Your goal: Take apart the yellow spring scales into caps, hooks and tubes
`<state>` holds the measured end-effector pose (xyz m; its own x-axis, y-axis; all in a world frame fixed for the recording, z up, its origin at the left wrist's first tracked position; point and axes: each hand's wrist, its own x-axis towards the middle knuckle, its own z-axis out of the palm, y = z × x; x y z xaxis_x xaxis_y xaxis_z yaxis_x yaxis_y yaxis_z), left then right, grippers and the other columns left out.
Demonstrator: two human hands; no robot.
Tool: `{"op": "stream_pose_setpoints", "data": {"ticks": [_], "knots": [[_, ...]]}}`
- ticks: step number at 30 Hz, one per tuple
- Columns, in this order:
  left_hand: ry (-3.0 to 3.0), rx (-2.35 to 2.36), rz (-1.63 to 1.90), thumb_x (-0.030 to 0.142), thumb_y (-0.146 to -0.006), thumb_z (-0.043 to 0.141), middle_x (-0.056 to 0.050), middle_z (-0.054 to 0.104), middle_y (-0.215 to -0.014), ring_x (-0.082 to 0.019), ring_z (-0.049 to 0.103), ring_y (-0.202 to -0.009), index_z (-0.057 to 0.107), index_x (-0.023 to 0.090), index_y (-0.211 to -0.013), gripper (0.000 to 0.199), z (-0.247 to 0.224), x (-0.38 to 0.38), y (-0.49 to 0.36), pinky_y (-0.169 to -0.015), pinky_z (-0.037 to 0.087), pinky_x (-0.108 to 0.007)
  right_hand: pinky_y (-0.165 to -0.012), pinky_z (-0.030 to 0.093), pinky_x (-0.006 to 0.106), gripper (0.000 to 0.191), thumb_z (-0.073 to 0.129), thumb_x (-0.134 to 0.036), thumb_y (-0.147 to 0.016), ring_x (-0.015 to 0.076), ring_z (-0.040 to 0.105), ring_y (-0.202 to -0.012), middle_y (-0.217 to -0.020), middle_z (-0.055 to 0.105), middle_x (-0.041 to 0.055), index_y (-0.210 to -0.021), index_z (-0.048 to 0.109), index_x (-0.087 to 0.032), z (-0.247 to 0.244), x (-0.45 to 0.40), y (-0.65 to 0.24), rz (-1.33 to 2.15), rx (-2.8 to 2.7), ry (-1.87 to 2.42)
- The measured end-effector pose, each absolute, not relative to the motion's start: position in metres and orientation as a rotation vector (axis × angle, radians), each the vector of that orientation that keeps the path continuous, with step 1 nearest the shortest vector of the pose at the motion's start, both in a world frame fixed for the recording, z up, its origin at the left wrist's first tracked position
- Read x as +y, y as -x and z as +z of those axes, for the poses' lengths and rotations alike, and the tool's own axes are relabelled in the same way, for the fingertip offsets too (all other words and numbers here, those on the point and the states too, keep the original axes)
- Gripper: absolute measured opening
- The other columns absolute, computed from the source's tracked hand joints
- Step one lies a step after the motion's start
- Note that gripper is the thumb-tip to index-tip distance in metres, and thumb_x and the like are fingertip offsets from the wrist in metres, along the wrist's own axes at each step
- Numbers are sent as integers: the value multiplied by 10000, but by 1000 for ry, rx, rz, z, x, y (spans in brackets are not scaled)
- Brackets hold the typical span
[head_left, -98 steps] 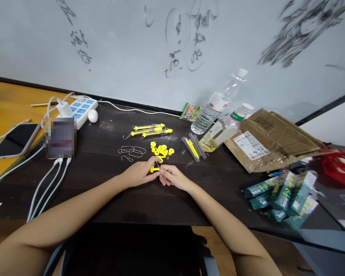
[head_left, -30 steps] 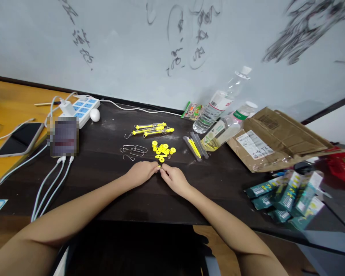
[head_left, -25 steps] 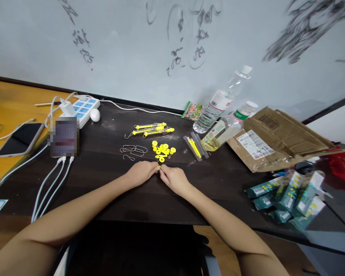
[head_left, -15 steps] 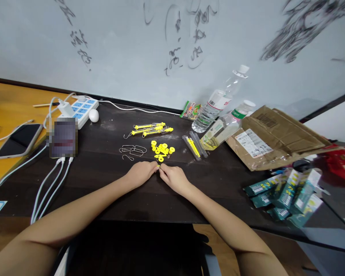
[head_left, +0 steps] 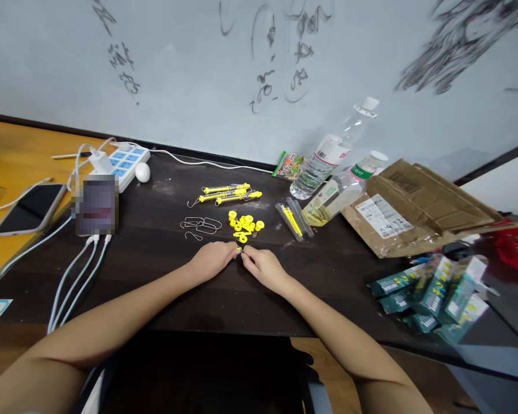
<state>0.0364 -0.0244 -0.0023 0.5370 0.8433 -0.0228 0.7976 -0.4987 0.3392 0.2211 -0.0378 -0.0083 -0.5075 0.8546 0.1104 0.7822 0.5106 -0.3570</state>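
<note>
Leftward lies a phone (head_left: pixel 31 210), then a blurred block (head_left: pixel 97 205) with white cables (head_left: pixel 64 282) running from its near edge and a power strip (head_left: pixel 129 163) just behind it. On the dark counter (head_left: pixel 185 310), thin wire hooks (head_left: pixel 201 225) lie flat, just beyond the left hand (head_left: pixel 213 257), whose thumb and forefinger are pinched together and point right. Farther back, the spring scales (head_left: pixel 224 196) lie bunched, their lengths running mostly from side to side. The yellow piece (head_left: pixel 239 249) is between the tips of both hands, low over the counter and mostly covered, so I cannot tell which way its long axis runs. What seems to matter most is how the hands face each other across it: fingertips nearly meeting, in line from side to side, neither hand plainly nearer to the piece. Just beyond the fingertips and slightly rightward is a heap of loose yellow parts (head_left: pixel 246 224), a little closer to the right fingertips. The right hand (head_left: pixel 264 267) comes in from the opposite side, its fingers also closed to a pinch on the piece. Past it, clear sleeves (head_left: pixel 290 221) lie slanted near two bottles (head_left: pixel 326 158); a carton (head_left: pixel 418 201) and green boxes (head_left: pixel 431 290) come last.
</note>
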Motion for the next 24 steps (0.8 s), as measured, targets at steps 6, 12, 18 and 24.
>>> {"op": "stream_pose_setpoints", "data": {"ticks": [6,12,18,24], "knots": [[-2439,1376,235,335,-974,323,-73,673,-825,-213,645,-775,588,166,-918,320,-3,-28,-40,-632,415,-260,-542,236,240,233,388,-253,-928,123,508,-536,-628,596,2,-765,542,-189,-5,-37,-221,311,-2533,1397],[-2379,1386,307,305,-975,320,-59,670,-812,-206,635,-769,585,171,-875,314,2,-23,-32,-647,398,-264,-536,246,228,248,377,-253,-918,112,458,-504,-577,526,-18,-711,501,-196,-7,-36,-225,392,-2490,1299],[-2271,1717,622,369,-989,260,-45,667,-816,-199,623,-740,567,181,-918,367,22,-7,-7,-617,368,-259,-550,275,221,294,360,-286,-933,109,452,-500,-561,483,-25,-677,476,-201,-7,-37,-230,437,-2390,1277],[-2575,1202,374,433,-974,302,-13,653,-771,-169,616,-698,571,213,-921,352,13,-24,-25,-591,353,-230,-577,303,223,300,430,-357,-928,125,484,-571,-612,523,-8,-694,529,-197,-1,-15,-236,317,-2203,1393]]}}
